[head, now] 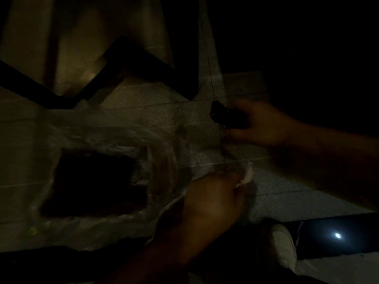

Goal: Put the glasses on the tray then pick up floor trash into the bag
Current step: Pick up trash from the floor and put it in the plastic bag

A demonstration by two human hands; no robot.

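Note:
The scene is very dark. A pale translucent plastic bag [106, 222] lies open on the floor at the lower left, its mouth a dark hole. My left hand [213, 201] grips the bag's right edge, where a white bit of plastic [247, 176] sticks out by the fingers. My right hand [264, 124] is above it, fingers closed around a small black piece of trash [225, 115] held over the floor to the right of the bag. No glasses or tray are in view.
The floor is pale speckled tile [155, 103]. Black metal furniture legs [131, 50] cross the upper left. A white shoe [284, 244] and a dark glossy surface reflecting a light [337, 235] sit at the lower right.

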